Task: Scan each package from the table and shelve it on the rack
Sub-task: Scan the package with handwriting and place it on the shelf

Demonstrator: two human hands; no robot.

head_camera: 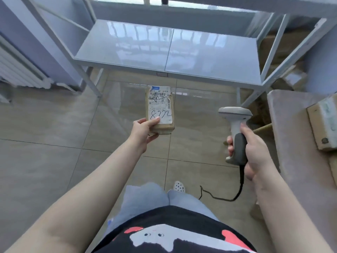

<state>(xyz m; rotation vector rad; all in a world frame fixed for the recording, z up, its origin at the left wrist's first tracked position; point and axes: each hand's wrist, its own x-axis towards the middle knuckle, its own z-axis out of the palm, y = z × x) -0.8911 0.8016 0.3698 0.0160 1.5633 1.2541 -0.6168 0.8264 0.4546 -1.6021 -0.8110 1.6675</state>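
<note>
Package gripped in my left hand below the rack, scanner clasped in my right hand beside it.

Glossy beige floor tiles with dark grout lines, reflecting daylight. White ribbed radiator at left against pale lilac wall. Bright window glare along top edge. Brown cardboard boxes stacked at far right. Black cable trailing across floor.
</note>
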